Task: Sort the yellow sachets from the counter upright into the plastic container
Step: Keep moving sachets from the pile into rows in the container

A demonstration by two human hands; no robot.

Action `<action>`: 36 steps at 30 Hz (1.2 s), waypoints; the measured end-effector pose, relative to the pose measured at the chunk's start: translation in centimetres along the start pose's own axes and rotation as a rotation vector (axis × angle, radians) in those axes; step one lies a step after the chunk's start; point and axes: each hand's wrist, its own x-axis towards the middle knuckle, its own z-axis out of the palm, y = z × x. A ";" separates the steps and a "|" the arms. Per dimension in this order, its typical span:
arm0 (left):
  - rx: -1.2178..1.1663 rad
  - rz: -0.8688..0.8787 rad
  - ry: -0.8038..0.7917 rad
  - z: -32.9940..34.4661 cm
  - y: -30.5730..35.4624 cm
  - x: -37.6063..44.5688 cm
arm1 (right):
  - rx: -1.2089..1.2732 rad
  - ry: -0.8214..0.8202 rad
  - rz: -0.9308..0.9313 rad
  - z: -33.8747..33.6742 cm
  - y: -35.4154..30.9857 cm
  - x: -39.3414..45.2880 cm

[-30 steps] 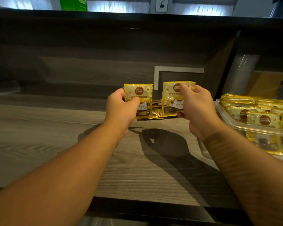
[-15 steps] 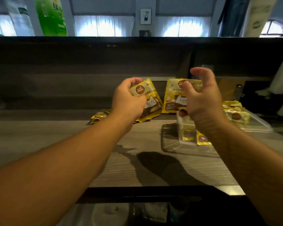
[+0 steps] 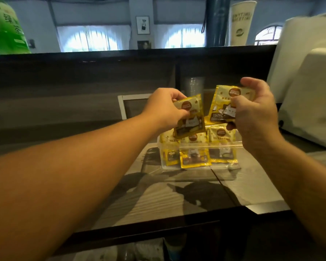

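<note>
My left hand (image 3: 164, 108) grips a yellow sachet (image 3: 191, 118) with a brown round logo and a white cat picture, held tilted just above the clear plastic container (image 3: 224, 145). My right hand (image 3: 256, 112) pinches a second yellow sachet (image 3: 222, 102) a little higher, over the container's right half. Several yellow sachets (image 3: 195, 157) stand upright inside the container, their tops above its rim. The container rests on the wood-grain counter (image 3: 158, 200), right below both hands.
A white machine (image 3: 309, 95) stands on the counter to the right of my right hand. A raised dark shelf wall (image 3: 83, 78) runs behind the counter. A stack of clear cups (image 3: 193, 87) sits behind the sachets. The counter's front edge lies close to me.
Both hands carried their sachets to the right and now hover over the container. The view swung right, so the loose sachets on the counter have left the frame.
</note>
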 end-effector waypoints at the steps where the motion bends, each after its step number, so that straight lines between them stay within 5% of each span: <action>1: 0.039 0.018 -0.022 0.5 0.3 0.4 | 0.003 0.012 0.000 -0.4 0.1 0.2; 6: 0.409 0.179 -0.172 3.7 0.8 1.5 | -0.063 0.041 0.002 -1.8 1.0 1.0; 12: 0.901 0.345 -0.176 5.7 0.4 1.7 | -0.233 -0.024 -0.064 -2.5 2.1 1.6; 25: 0.895 0.254 -0.255 5.0 -0.2 2.2 | -0.840 -0.358 -0.102 -2.3 3.5 3.6; 33: 0.927 0.269 -0.314 4.8 -0.5 2.9 | -1.363 -0.779 -0.094 -1.5 3.1 5.7; 36: 0.885 0.103 -0.472 4.2 -0.5 3.4 | -1.444 -0.930 -0.081 -0.8 3.5 7.1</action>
